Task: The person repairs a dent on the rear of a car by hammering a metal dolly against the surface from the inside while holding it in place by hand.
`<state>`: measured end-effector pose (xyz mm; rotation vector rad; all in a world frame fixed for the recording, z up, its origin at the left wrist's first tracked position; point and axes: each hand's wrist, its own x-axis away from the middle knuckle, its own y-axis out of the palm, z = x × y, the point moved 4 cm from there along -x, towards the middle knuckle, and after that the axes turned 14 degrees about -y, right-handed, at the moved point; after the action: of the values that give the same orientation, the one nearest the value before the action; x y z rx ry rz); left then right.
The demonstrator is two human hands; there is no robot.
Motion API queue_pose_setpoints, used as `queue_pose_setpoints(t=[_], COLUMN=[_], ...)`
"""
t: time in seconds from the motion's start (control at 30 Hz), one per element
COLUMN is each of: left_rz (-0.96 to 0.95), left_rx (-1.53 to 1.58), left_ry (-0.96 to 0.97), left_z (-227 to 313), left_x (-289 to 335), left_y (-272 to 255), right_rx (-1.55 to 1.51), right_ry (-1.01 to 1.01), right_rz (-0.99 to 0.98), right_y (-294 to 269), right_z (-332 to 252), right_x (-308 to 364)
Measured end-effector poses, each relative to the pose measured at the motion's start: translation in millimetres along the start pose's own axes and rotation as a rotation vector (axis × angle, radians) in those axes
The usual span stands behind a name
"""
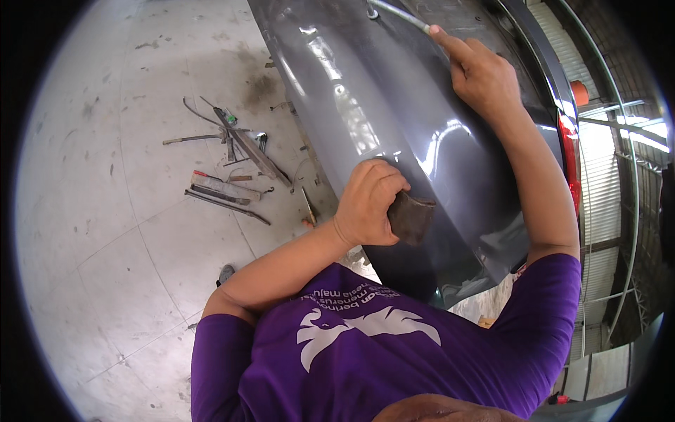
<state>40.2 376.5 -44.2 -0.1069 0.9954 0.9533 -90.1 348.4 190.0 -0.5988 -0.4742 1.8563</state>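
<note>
The step in hand looks like two-tool work on the grey car panel (404,116) — the left hand (371,204) has its fingers wrapped round a dark block (412,218) over the near part, the right hand (485,79) grips a metal rod (402,15) farther off. The next move seems to call for steady control of both.

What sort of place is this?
Probably a car repair workshop: there's a shiny grey car panel, a red tail light, and loose long strips lying on the floor.

the left hand (367,202) grips, fingers (385,176) curled, while the right hand (489,77) reaches farther forward, index finger (451,43) extended.
</note>
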Motion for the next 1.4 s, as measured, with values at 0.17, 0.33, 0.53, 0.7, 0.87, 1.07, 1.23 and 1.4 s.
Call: queue_pose_setpoints(t=[0.17,0.33,0.53,0.7,0.87,1.07,1.23,1.4], left_rz=[-0.001,-0.004,-0.008,0.018,0.029,0.022,0.029,0.043], left_rx=[-0.001,-0.008,-0.004,0.005,0.013,-0.023,-0.006,0.002], left_ry=[0.012,0.004,0.003,0.005,0.019,0.029,0.030,0.026], left_z=[-0.8,1.5,2.6,2.1,3.7,4.6,5.6,6.5], left_x=[-2.3,-3.7,-3.7,-2.3,-5.9,-9.7,-7.6,-8.4], left_y=[0.3,-1.4,-2.1,0.4,-0.1,-2.6,-1.0,-1.4], right_rx=[-0.030,0.009,0.036,0.018,-0.043,-0.003,0.019,-0.034], right_ry=[0.019,0.063,0.006,0.013,0.060,0.077,0.043,-0.007], right_rz=[0.048,0.049,0.053,0.047,0.066,0.060,0.049,0.066], right_y=[-8.4,-11.5,-12.4,-10.6,-17.0,-14.4,-9.5,-10.6], right_z=[0.6,8.0,5.0,5.0,6.5,11.1,13.8,5.0], right_x=[-2.5,-3.0,2.6,9.4,5.1,2.1,5.6,10.5])
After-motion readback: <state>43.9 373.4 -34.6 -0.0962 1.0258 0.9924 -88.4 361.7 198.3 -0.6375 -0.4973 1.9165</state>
